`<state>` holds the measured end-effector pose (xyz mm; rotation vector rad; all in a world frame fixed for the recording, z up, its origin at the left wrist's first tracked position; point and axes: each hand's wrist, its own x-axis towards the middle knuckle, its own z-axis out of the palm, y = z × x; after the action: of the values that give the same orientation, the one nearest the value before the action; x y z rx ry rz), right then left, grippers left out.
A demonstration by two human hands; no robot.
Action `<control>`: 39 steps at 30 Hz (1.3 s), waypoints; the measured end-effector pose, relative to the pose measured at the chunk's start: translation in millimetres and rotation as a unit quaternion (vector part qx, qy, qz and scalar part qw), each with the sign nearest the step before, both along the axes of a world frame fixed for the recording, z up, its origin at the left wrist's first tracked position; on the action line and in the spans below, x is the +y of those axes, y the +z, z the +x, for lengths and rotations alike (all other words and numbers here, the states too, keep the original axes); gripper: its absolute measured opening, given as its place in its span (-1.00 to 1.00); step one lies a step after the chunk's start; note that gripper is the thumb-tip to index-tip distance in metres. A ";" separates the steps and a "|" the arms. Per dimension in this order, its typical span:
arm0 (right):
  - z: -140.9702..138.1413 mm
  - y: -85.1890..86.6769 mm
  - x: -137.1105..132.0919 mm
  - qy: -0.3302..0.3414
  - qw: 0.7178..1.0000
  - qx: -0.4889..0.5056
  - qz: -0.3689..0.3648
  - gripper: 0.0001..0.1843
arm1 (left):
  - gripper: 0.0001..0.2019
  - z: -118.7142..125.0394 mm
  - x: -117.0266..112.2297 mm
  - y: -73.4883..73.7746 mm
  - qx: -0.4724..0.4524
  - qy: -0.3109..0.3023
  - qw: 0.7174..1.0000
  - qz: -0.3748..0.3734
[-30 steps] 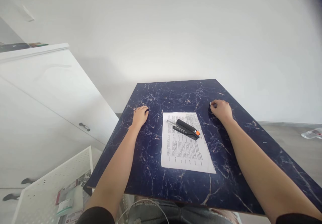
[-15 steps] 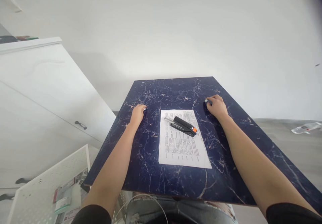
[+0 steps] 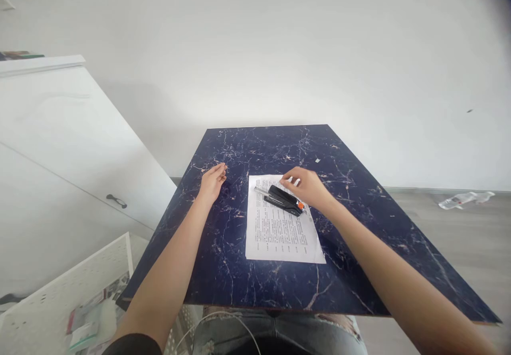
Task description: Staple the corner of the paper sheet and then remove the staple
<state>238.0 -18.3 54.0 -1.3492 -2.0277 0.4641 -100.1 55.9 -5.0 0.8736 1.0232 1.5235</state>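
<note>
A printed white paper sheet (image 3: 279,224) lies in the middle of a dark blue marbled table (image 3: 259,286). A black stapler with an orange end (image 3: 284,200) rests across the sheet's top part. My right hand (image 3: 309,187) hovers right beside the stapler's far side, fingers curved and apart, holding nothing. My left hand (image 3: 211,180) lies on the table left of the sheet, fingers stretched out. A tiny white scrap (image 3: 318,160) sits on the table behind my right hand.
A white cabinet (image 3: 72,147) with dark handles stands at the left. A white perforated panel with papers (image 3: 75,302) lies low at the left. A plastic bottle (image 3: 463,199) lies on the floor at the right. A white wall rises behind the table.
My right hand has left the table's right side, where it had been closed, and moved left to the stapler. The small white scrap now lies where the hand was. The left hand barely moved.
</note>
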 end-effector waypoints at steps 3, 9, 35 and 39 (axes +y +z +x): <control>-13.2 -12.6 -21.9 0.024 0.999 -0.031 -0.034 -0.53 | -0.58 20.8 -19.8 10.9 0.148 -0.061 0.984 0.074; -13.6 -28.7 -26.4 0.072 0.993 -0.081 -0.048 -0.68 | -0.75 61.4 -56.8 27.8 0.461 -0.197 0.832 0.237; -6.8 -33.4 -23.1 0.126 0.990 -0.060 -0.032 -0.71 | -0.83 73.7 -57.4 18.6 0.461 -0.261 0.822 0.209; -6.4 -32.6 -23.5 0.129 0.989 -0.061 -0.035 -0.74 | -0.85 73.9 -58.2 18.5 0.446 -0.257 0.833 0.205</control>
<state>231.6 -41.8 21.4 -1.1851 -2.3196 0.5831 -26.3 -2.3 13.4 2.1019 0.9547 0.8345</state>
